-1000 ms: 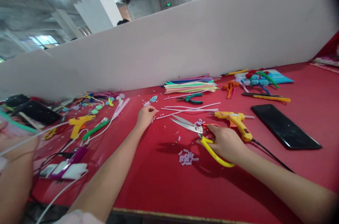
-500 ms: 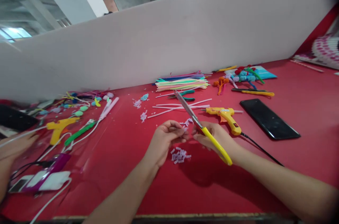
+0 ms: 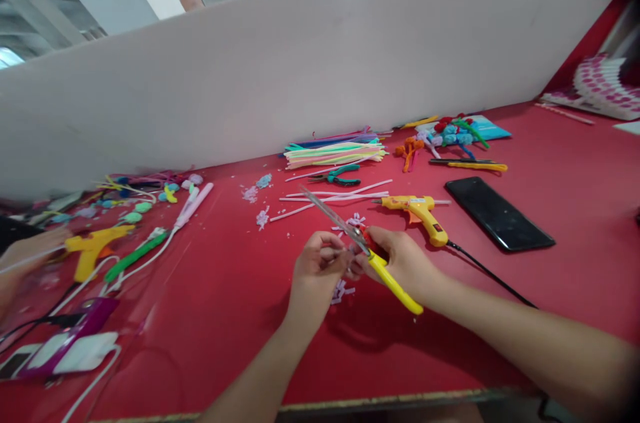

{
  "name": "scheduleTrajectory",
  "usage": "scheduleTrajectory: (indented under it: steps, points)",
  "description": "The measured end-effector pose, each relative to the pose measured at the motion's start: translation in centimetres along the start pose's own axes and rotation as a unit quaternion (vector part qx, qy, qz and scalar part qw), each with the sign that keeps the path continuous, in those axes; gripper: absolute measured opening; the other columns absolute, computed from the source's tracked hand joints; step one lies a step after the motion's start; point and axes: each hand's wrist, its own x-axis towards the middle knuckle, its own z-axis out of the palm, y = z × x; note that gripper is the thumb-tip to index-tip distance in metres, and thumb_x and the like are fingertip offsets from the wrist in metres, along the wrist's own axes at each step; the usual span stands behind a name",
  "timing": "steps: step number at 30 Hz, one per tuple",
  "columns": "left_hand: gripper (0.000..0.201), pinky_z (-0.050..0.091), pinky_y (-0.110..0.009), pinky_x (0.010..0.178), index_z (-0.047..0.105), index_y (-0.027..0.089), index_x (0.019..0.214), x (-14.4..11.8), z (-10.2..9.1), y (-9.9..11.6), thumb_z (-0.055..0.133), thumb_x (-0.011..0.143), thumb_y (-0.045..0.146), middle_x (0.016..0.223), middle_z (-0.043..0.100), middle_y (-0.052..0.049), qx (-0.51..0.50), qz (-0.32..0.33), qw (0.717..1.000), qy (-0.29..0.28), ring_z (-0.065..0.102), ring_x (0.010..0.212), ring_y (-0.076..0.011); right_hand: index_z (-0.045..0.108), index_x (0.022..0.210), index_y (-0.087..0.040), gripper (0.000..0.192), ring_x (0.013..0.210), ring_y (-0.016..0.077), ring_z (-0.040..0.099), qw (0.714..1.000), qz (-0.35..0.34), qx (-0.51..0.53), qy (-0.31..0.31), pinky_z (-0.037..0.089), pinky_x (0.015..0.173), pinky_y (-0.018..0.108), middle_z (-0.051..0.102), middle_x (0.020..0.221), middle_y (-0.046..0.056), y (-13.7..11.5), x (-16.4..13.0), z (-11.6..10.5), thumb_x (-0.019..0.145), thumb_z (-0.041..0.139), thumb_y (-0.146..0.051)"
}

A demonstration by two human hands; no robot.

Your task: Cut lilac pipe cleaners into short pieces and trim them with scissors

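Note:
My right hand (image 3: 407,266) holds a pair of scissors (image 3: 395,283) with yellow handles, the blades pointing up and to the left. My left hand (image 3: 320,269) is closed in a pinch. Its fingertips meet those of my right hand, and whatever small thing sits between them is too hidden to name. Right below the fingers lies a small pile of cut lilac pieces (image 3: 342,292), partly covered by my hands. More lilac bits (image 3: 357,219) lie just behind the scissor blades. Several pale pink pipe cleaners (image 3: 333,197) are spread on the red table (image 3: 240,336) beyond.
A yellow glue gun (image 3: 424,209), a black phone (image 3: 497,213) and teal pliers (image 3: 343,176) surround the work spot. Behind lies a bundle of coloured pipe cleaners (image 3: 335,153) against a white partition (image 3: 280,76). At left, another person's hand (image 3: 30,256) is at a second glue gun (image 3: 95,246).
My hands have come together, fingertips now meeting over the lilac pile. The scissors have tilted further left. The camera view has shifted slightly, and the other person's hand has moved nearer the glue gun.

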Motion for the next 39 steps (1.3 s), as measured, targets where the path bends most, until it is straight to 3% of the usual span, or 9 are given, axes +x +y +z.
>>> scheduleTrajectory:
  steps: [8,13,23,26,30,32,35,38,39]
  points:
    - [0.013,0.046,-0.021,0.047,0.053,0.016,0.065,0.0,0.0,0.2,0.061,0.066,0.026,0.052,0.060,0.002,0.036,-0.037,0.999,-0.012,0.058,0.048,-0.0119,0.041,0.063,-0.018,0.015,0.047,0.0062,0.032,0.993,-0.038,-0.109,-0.006,0.020,0.044,0.019,0.041,0.052,-0.006,0.1,-0.1,0.3,0.066,0.053,-0.027]
    - [0.017,0.050,-0.027,0.057,0.051,0.018,0.085,-0.3,-0.4,0.5,0.058,0.071,0.024,0.066,0.065,0.000,-0.004,-0.024,0.998,-0.056,0.061,0.056,-0.0138,0.039,0.061,-0.018,0.017,0.048,0.0063,0.030,0.998,-0.010,-0.057,0.004,0.022,0.043,0.018,0.038,0.051,-0.006,0.2,0.1,-0.1,0.067,0.052,-0.028]
    - [0.017,0.038,-0.018,0.042,0.053,0.018,0.067,-0.4,-0.8,0.1,0.055,0.073,0.034,0.056,0.056,0.001,0.100,-0.049,0.988,-0.105,0.049,0.043,-0.0074,0.045,0.066,-0.016,0.003,0.053,0.0075,0.040,0.997,0.005,0.038,-0.066,0.030,0.047,0.018,0.047,0.057,-0.004,0.2,0.0,-0.3,0.068,0.047,-0.018]
    - [0.020,0.035,-0.018,0.043,0.050,0.019,0.065,-0.3,-1.2,0.4,0.050,0.077,0.035,0.053,0.052,0.003,0.102,-0.018,0.988,-0.115,0.043,0.042,-0.0069,0.044,0.066,-0.017,0.002,0.051,0.0069,0.040,0.996,0.016,0.068,-0.059,0.031,0.046,0.017,0.044,0.056,-0.005,0.1,0.0,-0.4,0.067,0.046,-0.016]
    - [0.028,0.031,-0.019,0.045,0.044,0.019,0.060,0.7,-3.5,1.9,0.041,0.081,0.037,0.050,0.043,0.004,0.212,0.085,0.974,-0.002,0.039,0.045,-0.0081,0.044,0.066,-0.017,0.004,0.050,0.0071,0.039,0.997,0.033,0.066,0.004,0.032,0.045,0.018,0.042,0.055,-0.005,0.0,0.3,-1.1,0.068,0.047,-0.019]
    - [0.035,0.032,-0.020,0.048,0.041,0.018,0.054,1.3,-5.3,2.8,0.038,0.082,0.038,0.046,0.040,0.004,0.318,0.123,0.936,0.088,0.039,0.045,-0.0089,0.044,0.067,-0.018,0.003,0.048,0.0076,0.040,0.996,0.051,0.071,0.017,0.031,0.044,0.018,0.042,0.054,-0.005,-0.1,0.5,-1.5,0.069,0.046,-0.020]
    - [0.036,0.029,-0.021,0.046,0.043,0.018,0.051,2.3,-8.1,3.7,0.040,0.080,0.040,0.043,0.043,0.003,0.469,0.111,0.863,0.148,0.041,0.044,-0.0103,0.045,0.069,-0.018,0.004,0.048,0.0080,0.040,0.995,0.067,0.071,0.016,0.031,0.044,0.019,0.042,0.053,-0.005,0.0,0.6,-1.6,0.069,0.045,-0.022]
    - [0.013,0.035,-0.020,0.051,0.055,0.020,0.082,3.0,-10.2,3.8,0.052,0.072,0.029,0.082,0.063,-0.002,0.505,0.110,0.841,0.163,0.052,0.055,-0.0106,0.045,0.069,-0.017,0.006,0.051,0.0085,0.040,0.997,0.046,0.056,0.007,0.033,0.047,0.020,0.044,0.056,-0.004,0.3,0.6,-1.3,0.069,0.047,-0.023]
    - [0.022,0.037,-0.020,0.053,0.054,0.021,0.090,3.1,-10.7,3.7,0.054,0.070,0.027,0.092,0.063,-0.003,0.505,0.111,0.839,0.170,0.055,0.060,-0.0114,0.045,0.069,-0.017,0.006,0.052,0.0085,0.040,0.998,0.039,0.050,0.004,0.032,0.047,0.020,0.044,0.057,-0.004,0.4,0.5,-1.1,0.069,0.047,-0.023]
